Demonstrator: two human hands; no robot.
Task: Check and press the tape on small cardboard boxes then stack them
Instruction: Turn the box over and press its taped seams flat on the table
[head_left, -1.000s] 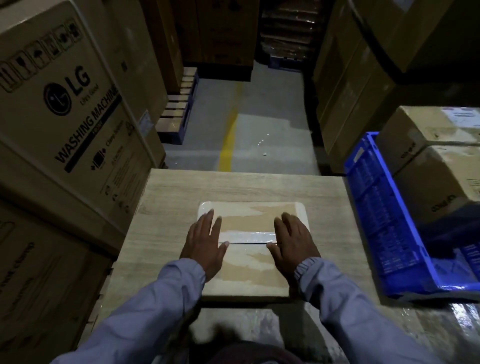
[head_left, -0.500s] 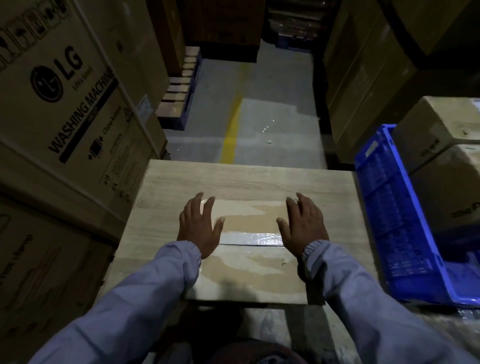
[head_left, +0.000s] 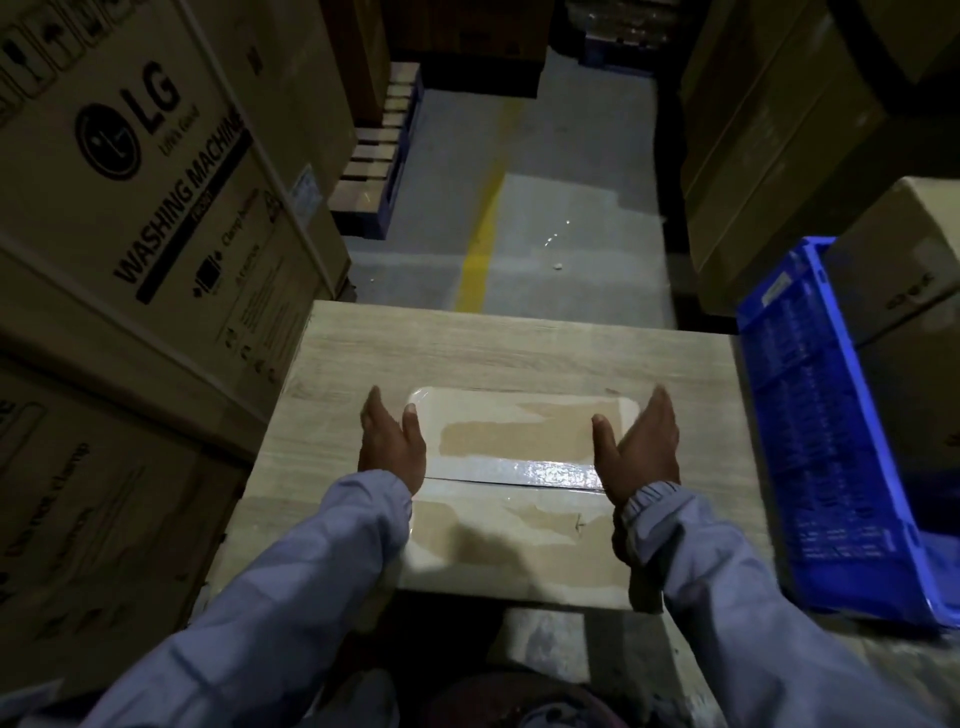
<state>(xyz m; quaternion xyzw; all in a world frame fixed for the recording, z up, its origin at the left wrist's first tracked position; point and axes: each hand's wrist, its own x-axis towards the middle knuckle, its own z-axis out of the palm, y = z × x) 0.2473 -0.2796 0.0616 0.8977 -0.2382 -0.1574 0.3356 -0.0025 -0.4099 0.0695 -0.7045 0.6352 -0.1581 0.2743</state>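
Moved outward off the lid since a moment ago, now flanking the small cardboard box (head_left: 519, 545) at its left and right ends: left grip (head_left: 392, 447) and right grip (head_left: 641, 449), both wide, fingers straight, palms turned inward, holding nothing, thumbs over the box top; contact with the sides unclear. Lying flat at the near edge of the wooden tabletop (head_left: 467, 343), glossy tape (head_left: 519, 473) along the seam between the hands. Right: blue plastic crate (head_left: 810, 415). Left: LG washing-machine carton (head_left: 156, 182). Beyond: yellow floor line (head_left: 483, 234)
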